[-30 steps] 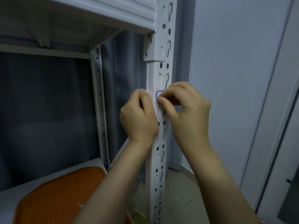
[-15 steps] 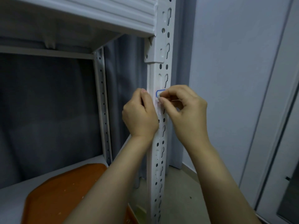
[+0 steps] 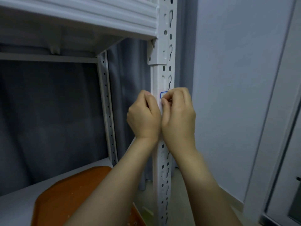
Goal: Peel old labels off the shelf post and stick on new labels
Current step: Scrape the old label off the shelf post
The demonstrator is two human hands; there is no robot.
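Observation:
A white perforated shelf post (image 3: 166,51) runs top to bottom through the middle of the view. A small white label with a blue border (image 3: 163,95) is stuck on its front face at hand height. My right hand (image 3: 178,115) has its fingers curled, and thumb and forefinger pinch at the label's lower edge. My left hand (image 3: 144,118) grips the post's left edge just beside the label, thumb up along the metal. Most of the label is hidden by my right fingers.
A white shelf beam (image 3: 81,17) meets the post above. An orange tray (image 3: 78,196) lies on the lower shelf at bottom left. A rear post (image 3: 107,111) and dark curtain stand behind. A pale wall (image 3: 236,79) and door frame are on the right.
Both hands stay on the post at the label. My right hand has closed in against the left, its fingertips working tighter on the label's edge. The view has shifted slightly.

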